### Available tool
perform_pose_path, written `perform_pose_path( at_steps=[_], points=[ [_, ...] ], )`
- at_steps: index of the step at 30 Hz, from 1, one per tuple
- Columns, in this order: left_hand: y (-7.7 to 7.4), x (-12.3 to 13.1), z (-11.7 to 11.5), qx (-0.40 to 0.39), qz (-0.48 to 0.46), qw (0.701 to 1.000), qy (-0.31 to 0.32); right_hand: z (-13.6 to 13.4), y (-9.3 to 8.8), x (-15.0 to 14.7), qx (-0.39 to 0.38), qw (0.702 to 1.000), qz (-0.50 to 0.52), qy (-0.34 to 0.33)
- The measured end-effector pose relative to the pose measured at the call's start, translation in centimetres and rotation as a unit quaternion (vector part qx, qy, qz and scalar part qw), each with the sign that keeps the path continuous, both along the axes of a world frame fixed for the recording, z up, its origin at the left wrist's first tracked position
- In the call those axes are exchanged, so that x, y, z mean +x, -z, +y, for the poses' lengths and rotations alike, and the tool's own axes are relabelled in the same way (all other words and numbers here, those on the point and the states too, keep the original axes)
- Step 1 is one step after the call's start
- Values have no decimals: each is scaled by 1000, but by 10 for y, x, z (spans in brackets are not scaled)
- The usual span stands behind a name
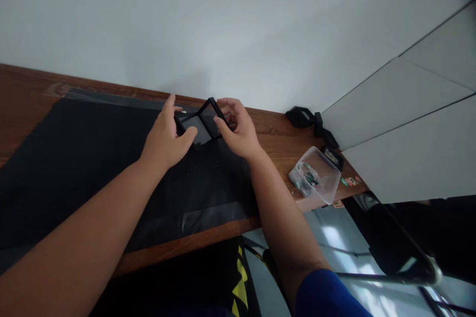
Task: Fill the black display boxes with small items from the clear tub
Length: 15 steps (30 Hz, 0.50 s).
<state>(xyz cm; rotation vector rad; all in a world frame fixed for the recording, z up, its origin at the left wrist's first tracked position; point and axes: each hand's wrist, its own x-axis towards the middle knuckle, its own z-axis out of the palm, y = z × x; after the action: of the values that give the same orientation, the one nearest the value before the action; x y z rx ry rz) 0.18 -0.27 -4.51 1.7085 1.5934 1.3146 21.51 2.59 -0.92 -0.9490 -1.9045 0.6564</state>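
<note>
Black hinged frame (204,128), open upward, long axis crosswise, in grip of left hand (166,137) and right hand (241,132)

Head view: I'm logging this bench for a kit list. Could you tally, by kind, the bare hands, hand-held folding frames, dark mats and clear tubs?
Hands: 2 (left hand, right hand)
Black folding frame: 1
Dark mat: 1
Clear tub: 1
Total: 5

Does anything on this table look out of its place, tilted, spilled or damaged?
The clear plastic box sits askew at the front edge of the wooden table, and one corner seems to jut past it, which looks odd. I see no spill or obvious damage.
</note>
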Motion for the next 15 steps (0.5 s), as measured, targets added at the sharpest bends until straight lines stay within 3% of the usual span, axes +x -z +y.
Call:
perform_pose_path(
  at_steps=[3,8,15],
  points=[
    [-8,-3,-3,16,122,992,-24,2,-1,3,9,999,-14,27],
    [-16,3,-10,-54,281,958,4,10,2,7,24,993,-46,105],
    [-13,21,-20,-127,375,915,76,20,10,14,-3,976,-84,199]
  ],
)
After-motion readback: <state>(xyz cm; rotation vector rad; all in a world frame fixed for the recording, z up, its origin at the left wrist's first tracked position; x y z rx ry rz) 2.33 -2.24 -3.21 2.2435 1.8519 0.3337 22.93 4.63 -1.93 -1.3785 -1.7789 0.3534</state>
